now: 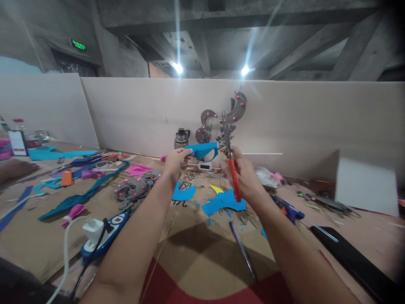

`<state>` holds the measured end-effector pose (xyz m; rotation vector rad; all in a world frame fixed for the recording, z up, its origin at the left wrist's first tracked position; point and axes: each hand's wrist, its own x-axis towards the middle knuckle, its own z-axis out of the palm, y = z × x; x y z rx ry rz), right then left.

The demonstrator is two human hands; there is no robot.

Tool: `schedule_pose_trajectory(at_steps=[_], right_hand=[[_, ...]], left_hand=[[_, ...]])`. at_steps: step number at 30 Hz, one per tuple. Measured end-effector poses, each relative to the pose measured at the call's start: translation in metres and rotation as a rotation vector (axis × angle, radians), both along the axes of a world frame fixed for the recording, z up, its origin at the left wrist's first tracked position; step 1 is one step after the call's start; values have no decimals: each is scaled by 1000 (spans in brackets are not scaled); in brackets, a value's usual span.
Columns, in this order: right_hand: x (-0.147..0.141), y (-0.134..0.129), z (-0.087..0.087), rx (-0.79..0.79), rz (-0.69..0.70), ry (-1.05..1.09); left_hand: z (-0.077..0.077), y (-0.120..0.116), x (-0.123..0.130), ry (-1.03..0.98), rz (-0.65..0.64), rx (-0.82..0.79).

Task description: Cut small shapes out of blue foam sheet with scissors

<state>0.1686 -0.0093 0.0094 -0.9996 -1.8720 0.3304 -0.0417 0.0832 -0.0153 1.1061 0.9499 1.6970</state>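
Observation:
My left hand (179, 161) pinches the left end of a blue sheet piece (202, 149) with a curved cut edge, raised above the table. To its right, my right hand (241, 172) is wrapped round red-handled scissors (234, 177), whose blades point upward beside the piece. The blades look nearly closed and do not touch the sheet. Below the hands lie a curved blue piece (184, 192), a larger blue piece (225, 203) and a yellow piece (216, 189), with small blue scraps around them.
A blue power strip (110, 234) with cables and a grey, pink-dotted bundle (136, 188) lie left. A metal rod (243, 251) lies in front. A glue gun (289, 210) and black object (354, 264) are right. A bottle (181, 138) stands behind; another person's hand (17, 170) shows far left.

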Motion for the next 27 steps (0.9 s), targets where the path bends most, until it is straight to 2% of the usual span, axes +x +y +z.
schedule_pose_trajectory(at_steps=[2,4,7,10,16,21,27], right_hand=[[-4,-2,-1,-221,138,8],[-9,-2,-3,-367,180,-4],[-12,1,-5,-445,160,-58],[-11,3,-7,-494,197,-66],[-18,6,-16,-501,236,-5],[-37,5,-29,-429,239,134],[-49,7,-45,-345,274,217]], left_hand=[[3,-1,0,-84,30,-24],[6,-3,2,-152,63,-47],[9,-6,3,-240,61,-55],[11,-8,2,-293,51,-59],[16,-13,9,-406,-7,-84],[16,-24,34,-597,84,-93],[13,-36,53,-602,98,-175]])
